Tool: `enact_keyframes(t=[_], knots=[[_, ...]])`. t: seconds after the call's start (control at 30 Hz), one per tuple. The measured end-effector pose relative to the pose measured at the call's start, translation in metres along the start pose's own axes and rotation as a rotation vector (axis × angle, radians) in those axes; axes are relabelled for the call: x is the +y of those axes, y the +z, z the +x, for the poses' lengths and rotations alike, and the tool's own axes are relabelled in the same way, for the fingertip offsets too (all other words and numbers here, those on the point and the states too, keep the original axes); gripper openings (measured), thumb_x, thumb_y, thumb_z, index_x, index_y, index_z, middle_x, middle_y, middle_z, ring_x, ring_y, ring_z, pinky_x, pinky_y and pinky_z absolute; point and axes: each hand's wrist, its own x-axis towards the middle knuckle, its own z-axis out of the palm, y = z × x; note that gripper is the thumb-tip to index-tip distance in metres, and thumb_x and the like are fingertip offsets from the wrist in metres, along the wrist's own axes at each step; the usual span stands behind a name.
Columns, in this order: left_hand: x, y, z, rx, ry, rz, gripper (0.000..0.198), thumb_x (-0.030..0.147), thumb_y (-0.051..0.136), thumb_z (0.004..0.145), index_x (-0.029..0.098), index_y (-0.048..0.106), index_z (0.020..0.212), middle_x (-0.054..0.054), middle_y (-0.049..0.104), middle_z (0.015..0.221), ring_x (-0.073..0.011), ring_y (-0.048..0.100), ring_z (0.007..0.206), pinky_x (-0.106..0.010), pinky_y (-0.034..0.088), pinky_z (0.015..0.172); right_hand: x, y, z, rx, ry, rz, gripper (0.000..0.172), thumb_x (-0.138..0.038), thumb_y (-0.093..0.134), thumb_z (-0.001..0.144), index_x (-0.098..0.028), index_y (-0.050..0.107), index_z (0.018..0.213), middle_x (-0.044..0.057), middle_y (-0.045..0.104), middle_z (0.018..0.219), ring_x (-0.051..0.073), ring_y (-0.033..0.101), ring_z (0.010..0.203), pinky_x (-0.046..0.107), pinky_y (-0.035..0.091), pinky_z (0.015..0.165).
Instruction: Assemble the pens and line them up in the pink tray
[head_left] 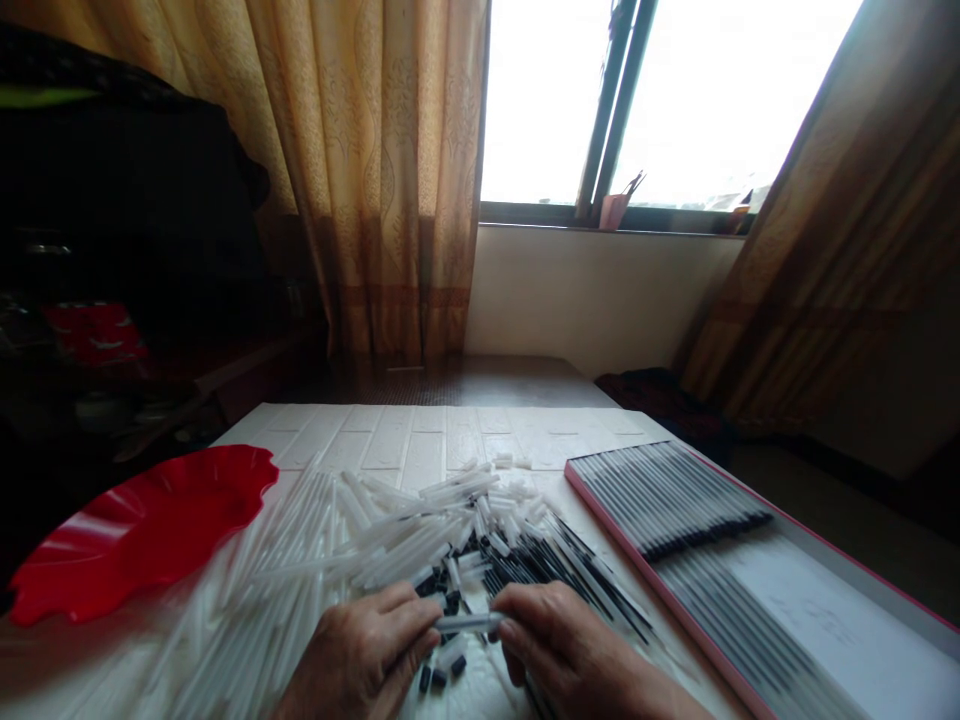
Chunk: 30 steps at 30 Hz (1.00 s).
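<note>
Together, left fingers (417, 625) and right fingers (517, 602) pinch one tube (465, 623), right of one red dish (150, 525)

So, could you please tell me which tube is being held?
It is the greyish-white tube bridging the left hand and right hand; unlike the loose tubes piled on the table, it is gripped from both sides.
</note>
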Motion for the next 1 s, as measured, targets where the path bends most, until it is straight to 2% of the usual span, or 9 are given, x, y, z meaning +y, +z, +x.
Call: enact_keyframes(t=[0.27,0.57,0.7,0.8,0.9,1.0], knots=[[0.005,-0.002,-0.003,-0.027,0.007,-0.002,0.027,0.029,0.039,0.105,0.022,0.06,0.09,0.0,0.065,0.074,-0.0141,0.067,0.061,-0.018,0.047,0.055,-0.001,0.002,-0.004,-0.02,0.015,0.004,0.029,-0.03,0.043,0.099,-0.019,0.057,0.076,-0.001,0.065,0.069,0.01,0.058,0.063,0.016,0.04,0.059],[-0.005,0.005,-0.005,-0.102,-0.036,-0.022,0.021,0.025,0.045,0.102,0.023,0.066,0.097,0.0,0.066,0.077,-0.0146,0.068,0.067,-0.02,0.046,0.059,0.002,0.007,0.006,-0.024,0.032,-0.015,0.03,-0.038,0.041,0.096,-0.021,0.049,0.072,-0.002,0.057,0.065,0.012,0.052,0.06,0.02,0.038,0.057],[-0.009,0.009,0.001,-0.079,-0.074,-0.037,0.023,0.025,0.045,0.1,0.023,0.067,0.092,-0.001,0.067,0.077,-0.0148,0.068,0.065,-0.02,0.049,0.058,0.003,0.007,0.015,0.092,0.029,-0.02,0.037,-0.044,0.037,0.096,-0.021,0.045,0.067,-0.002,0.052,0.061,0.013,0.048,0.058,0.023,0.036,0.056],[-0.01,0.006,0.005,-0.058,-0.078,0.014,0.021,0.025,0.046,0.099,0.025,0.066,0.105,-0.003,0.072,0.088,-0.0179,0.072,0.078,-0.023,0.054,0.068,0.007,0.006,0.016,0.184,-0.028,0.021,0.04,-0.048,0.039,0.096,-0.02,0.052,0.07,-0.002,0.052,0.063,0.014,0.048,0.058,0.023,0.039,0.056],[-0.009,-0.004,0.008,-0.044,-0.085,0.073,0.03,0.021,0.048,0.097,0.023,0.061,0.123,-0.006,0.074,0.105,-0.0214,0.072,0.094,-0.028,0.056,0.081,0.013,0.003,0.014,0.331,-0.047,0.081,0.04,-0.05,0.043,0.096,-0.019,0.062,0.079,0.0,0.056,0.067,0.016,0.052,0.061,0.025,0.044,0.058],[-0.008,-0.018,0.013,-0.052,-0.121,0.131,0.026,0.018,0.05,0.096,0.024,0.066,0.115,-0.005,0.075,0.101,-0.0209,0.072,0.091,-0.027,0.056,0.079,0.014,-0.004,0.013,0.432,0.009,0.203,0.038,-0.054,0.049,0.093,-0.021,0.067,0.085,0.0,0.059,0.067,0.017,0.053,0.058,0.026,0.045,0.053]])
